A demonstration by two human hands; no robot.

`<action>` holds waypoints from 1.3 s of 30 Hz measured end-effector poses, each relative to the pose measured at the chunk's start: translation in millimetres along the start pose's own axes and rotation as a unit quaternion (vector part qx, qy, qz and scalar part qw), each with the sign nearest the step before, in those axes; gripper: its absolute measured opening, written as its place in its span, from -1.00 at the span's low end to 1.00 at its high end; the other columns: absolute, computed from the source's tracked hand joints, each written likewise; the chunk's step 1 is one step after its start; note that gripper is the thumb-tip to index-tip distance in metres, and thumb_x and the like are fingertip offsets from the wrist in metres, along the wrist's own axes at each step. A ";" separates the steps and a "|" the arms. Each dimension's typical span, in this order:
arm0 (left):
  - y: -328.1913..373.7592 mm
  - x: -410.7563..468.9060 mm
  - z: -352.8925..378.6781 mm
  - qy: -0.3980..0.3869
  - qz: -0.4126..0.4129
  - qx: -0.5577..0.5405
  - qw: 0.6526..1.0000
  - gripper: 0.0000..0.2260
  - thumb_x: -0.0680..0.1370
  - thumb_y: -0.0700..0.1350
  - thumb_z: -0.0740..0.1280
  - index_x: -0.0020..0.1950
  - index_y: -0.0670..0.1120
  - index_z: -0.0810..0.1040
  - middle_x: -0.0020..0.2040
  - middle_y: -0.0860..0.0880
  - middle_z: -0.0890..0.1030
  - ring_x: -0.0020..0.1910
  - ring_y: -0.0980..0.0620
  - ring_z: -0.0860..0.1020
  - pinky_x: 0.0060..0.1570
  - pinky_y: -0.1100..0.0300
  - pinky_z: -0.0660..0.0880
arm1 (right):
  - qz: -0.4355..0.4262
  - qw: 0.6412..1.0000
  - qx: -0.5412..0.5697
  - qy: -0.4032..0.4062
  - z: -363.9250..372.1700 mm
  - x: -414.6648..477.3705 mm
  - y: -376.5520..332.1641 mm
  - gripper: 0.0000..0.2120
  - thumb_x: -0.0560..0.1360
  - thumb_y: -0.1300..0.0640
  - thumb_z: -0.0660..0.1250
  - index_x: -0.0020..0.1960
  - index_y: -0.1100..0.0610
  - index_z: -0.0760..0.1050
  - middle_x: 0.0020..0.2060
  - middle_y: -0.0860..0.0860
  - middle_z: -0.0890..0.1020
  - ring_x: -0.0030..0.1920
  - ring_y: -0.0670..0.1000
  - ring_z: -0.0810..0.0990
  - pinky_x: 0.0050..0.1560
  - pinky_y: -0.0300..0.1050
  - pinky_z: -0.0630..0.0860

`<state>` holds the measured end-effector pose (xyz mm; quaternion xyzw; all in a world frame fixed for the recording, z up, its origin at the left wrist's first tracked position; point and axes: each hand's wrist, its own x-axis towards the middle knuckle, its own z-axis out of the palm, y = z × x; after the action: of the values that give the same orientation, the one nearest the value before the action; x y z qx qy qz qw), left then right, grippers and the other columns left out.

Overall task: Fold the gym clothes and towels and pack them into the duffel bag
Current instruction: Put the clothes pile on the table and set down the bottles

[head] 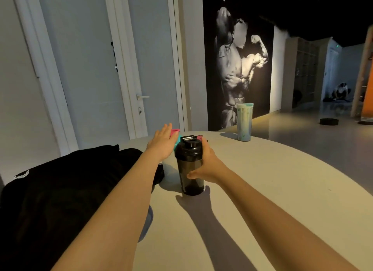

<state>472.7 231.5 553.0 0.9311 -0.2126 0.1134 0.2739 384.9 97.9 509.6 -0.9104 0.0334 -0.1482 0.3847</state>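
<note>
A black duffel bag (60, 190) lies on the left part of the white round table (262, 200). My right hand (205, 165) grips a dark shaker bottle (189, 169) that stands upright on the table beside the bag. My left hand (161, 143) reaches forward with straight fingers over a pink and teal object (176, 134) behind the bottle; I cannot tell if it touches it. A bluish flat item (146, 224) pokes out from under my left forearm at the bag's edge.
A pale green tumbler with a teal lid (244, 122) stands at the table's far edge. White doors (96, 68) fill the wall behind. To the right are open floor, a dark round weight plate (329, 121) and a distant seated person (341, 93).
</note>
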 end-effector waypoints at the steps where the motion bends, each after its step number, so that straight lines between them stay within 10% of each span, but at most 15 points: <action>1: 4.5 -5.2 -1.3 0.024 0.000 -0.005 1.000 -0.50 0.66 0.13 -0.07 0.57 0.04 -0.08 0.58 0.03 -0.04 0.54 -0.04 -0.06 0.49 -0.10 -0.01 | 0.001 1.000 -0.003 0.001 -2.6 -4.7 -2.8 0.16 0.23 0.19 0.57 0.52 -0.07 -0.17 0.50 0.04 0.10 0.39 0.17 0.32 0.30 0.13 0.42; 7: 37.4 -75.6 -13.2 0.114 0.040 -0.067 0.990 -0.60 0.66 0.04 0.05 0.47 -0.06 0.25 0.40 -0.04 0.35 0.31 0.03 0.35 0.30 0.04 0.34 | 0.015 0.998 0.031 0.057 -21.2 -83.9 -0.7 -0.38 0.51 0.25 0.29 0.49 0.00 0.12 0.48 -0.02 0.21 0.42 0.04 0.28 0.33 -0.08 0.32; 12: 65.2 -153.0 -11.0 0.010 0.044 -0.110 0.993 -0.60 0.66 0.02 0.06 0.47 -0.09 0.27 0.42 -0.05 0.34 0.35 0.01 0.34 0.29 0.12 0.27 | 0.037 0.993 0.077 0.081 -50.6 -170.2 4.6 -0.54 0.59 0.08 0.21 0.46 0.01 0.22 0.44 -0.02 0.31 0.39 0.02 0.33 0.37 -0.03 0.34; 26: 256.0 -351.3 54.9 -0.163 0.134 -0.247 0.946 -0.62 0.67 0.02 0.04 0.45 -0.06 0.33 0.43 0.01 0.35 0.39 0.05 0.31 0.33 0.27 0.17 | 0.112 0.962 0.090 0.233 -195.2 -418.5 50.6 -0.69 0.58 0.08 0.22 0.30 0.09 0.46 0.16 -0.06 0.55 0.10 -0.10 0.50 0.09 -0.24 0.39; 39: 355.5 -530.6 297.7 -0.433 0.182 -0.200 0.860 -0.63 0.66 -0.02 0.08 0.40 -0.16 0.39 0.38 -0.09 0.43 0.36 0.01 0.36 0.27 0.29 0.22 | 0.392 0.841 0.132 0.350 -183.9 -675.7 255.5 -0.70 0.58 0.17 0.21 0.30 0.15 0.45 0.14 0.00 0.54 0.12 -0.08 0.47 0.10 -0.23 0.35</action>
<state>-130.9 -27.7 297.9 0.7564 -0.4935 -0.2984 0.3087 -300.5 -90.1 284.5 -0.6498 0.4997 -0.2969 0.4899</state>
